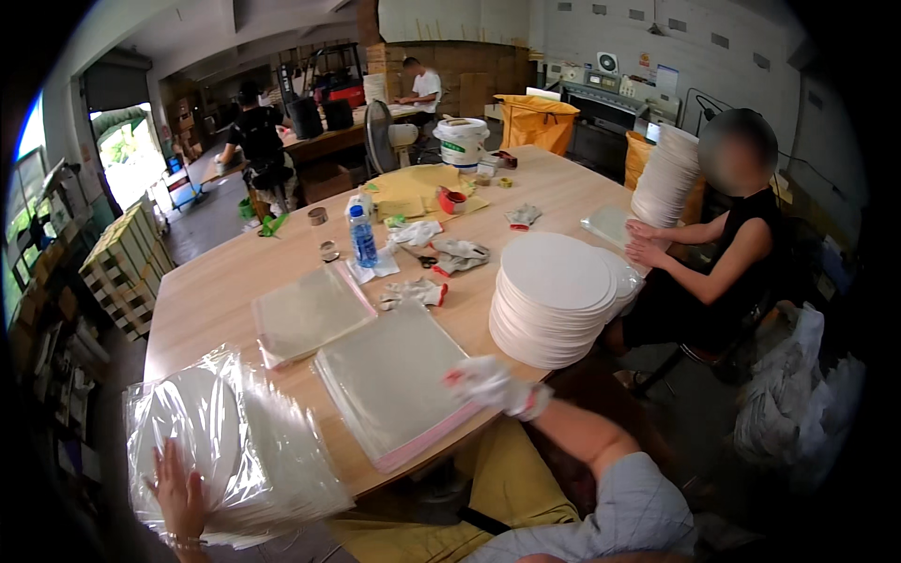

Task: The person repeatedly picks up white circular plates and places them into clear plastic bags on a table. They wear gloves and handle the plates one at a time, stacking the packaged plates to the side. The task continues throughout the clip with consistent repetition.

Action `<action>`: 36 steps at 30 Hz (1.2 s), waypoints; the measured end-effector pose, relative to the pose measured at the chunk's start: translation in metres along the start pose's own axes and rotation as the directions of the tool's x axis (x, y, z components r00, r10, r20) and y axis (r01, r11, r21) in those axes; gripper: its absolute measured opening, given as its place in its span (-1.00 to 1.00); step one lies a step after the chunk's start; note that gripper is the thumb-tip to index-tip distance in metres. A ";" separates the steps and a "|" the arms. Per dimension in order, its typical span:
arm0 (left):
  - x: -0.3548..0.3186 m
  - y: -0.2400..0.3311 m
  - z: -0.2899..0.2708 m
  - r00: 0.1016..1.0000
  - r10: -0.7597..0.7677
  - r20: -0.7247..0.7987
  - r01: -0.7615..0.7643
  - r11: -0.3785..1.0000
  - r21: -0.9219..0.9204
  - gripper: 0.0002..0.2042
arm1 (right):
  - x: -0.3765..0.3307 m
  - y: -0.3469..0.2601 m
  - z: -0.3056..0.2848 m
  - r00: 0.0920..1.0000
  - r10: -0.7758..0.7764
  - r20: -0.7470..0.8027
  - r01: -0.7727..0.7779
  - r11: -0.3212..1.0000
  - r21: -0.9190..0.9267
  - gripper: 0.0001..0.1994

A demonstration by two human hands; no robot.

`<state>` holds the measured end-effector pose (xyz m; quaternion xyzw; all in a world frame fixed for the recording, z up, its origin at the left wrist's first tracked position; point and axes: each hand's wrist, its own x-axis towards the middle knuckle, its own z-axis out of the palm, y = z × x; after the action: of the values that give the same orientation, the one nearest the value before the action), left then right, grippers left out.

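My left hand (178, 493), bare with a bracelet at the wrist, lies flat with spread fingers on a stack of white round discs in clear plastic bags (225, 441) at the table's near left corner. My right hand (493, 383) wears a white glove with red fingertips and hovers blurred over the right edge of a pile of clear flat bags (389, 375) on a pink sheet. A tall stack of bare white discs (554, 296) stands just beyond it to the right.
A second pile of clear bags (305, 314) lies further left on the wooden table (216, 281). A water bottle (362, 236), loose gloves (413, 293), scissors and tape rolls lie mid-table. A seated person (723, 244) works at the right edge beside another disc stack (664, 178). Two people stand far back.
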<state>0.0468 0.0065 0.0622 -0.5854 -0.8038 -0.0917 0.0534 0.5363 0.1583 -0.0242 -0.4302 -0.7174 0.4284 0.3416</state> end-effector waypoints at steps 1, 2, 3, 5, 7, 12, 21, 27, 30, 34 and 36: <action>-0.008 0.005 -0.010 0.978 0.080 -0.195 -0.063 0.994 0.095 -0.37 | -0.015 0.013 -0.039 0.960 -0.230 -0.159 0.172 0.933 -0.315 -0.90; -0.017 0.013 -0.017 0.910 0.178 -0.374 -0.113 0.976 0.188 -0.36 | -0.031 0.025 -0.078 0.843 -0.438 -0.312 0.155 0.754 -0.639 -0.94; -0.021 0.025 -0.019 0.852 0.312 -0.421 -0.214 0.941 0.264 -0.39 | -0.055 0.038 -0.126 0.779 -0.566 -0.271 0.055 0.492 -0.869 -0.97; -0.047 0.018 0.023 0.704 0.352 -0.617 -0.499 0.863 -0.078 -0.59 | -0.079 0.033 -0.183 0.774 -0.526 -0.352 -0.053 0.502 -0.864 -0.96; -0.075 0.110 0.045 0.551 0.359 -0.753 -0.789 0.519 -0.330 -0.92 | -0.098 0.035 -0.225 0.804 -0.423 -0.418 -0.105 0.591 -0.800 -0.89; -0.038 0.256 0.146 0.770 0.632 -0.084 -0.549 0.590 -0.592 -0.52 | -0.092 0.066 -0.263 0.905 -0.369 -0.214 0.085 0.647 -0.758 -0.77; -0.015 0.291 0.197 0.804 0.588 -0.090 -0.444 0.492 -0.749 -0.75 | -0.088 0.070 -0.267 0.867 -0.496 -0.041 0.159 0.354 -0.921 -0.85; -0.025 0.413 0.158 0.567 0.810 0.150 0.378 -0.095 -0.921 -0.63 | -0.101 0.018 -0.231 0.783 -0.617 0.079 0.169 0.090 -0.982 -0.93; -0.022 0.454 0.132 0.459 0.863 0.210 0.840 -0.345 -0.418 -0.53 | -0.131 -0.007 -0.182 0.838 -0.539 0.084 0.259 0.258 -0.931 -0.96; -0.019 0.445 0.132 0.595 0.719 0.360 0.704 -0.250 -0.664 -0.55 | -0.144 -0.033 -0.136 0.816 -0.518 0.257 0.440 0.267 -0.858 -0.82; -0.020 0.418 0.146 0.668 0.651 0.361 0.603 -0.190 -0.774 -0.54 | -0.137 -0.017 -0.132 0.768 -0.640 0.005 0.381 0.452 -0.807 -0.73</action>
<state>0.4535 0.1426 -0.0491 -0.3845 -0.3302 -0.4254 -0.7498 0.6981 0.0713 0.0276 -0.3526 -0.8630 -0.1159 0.3426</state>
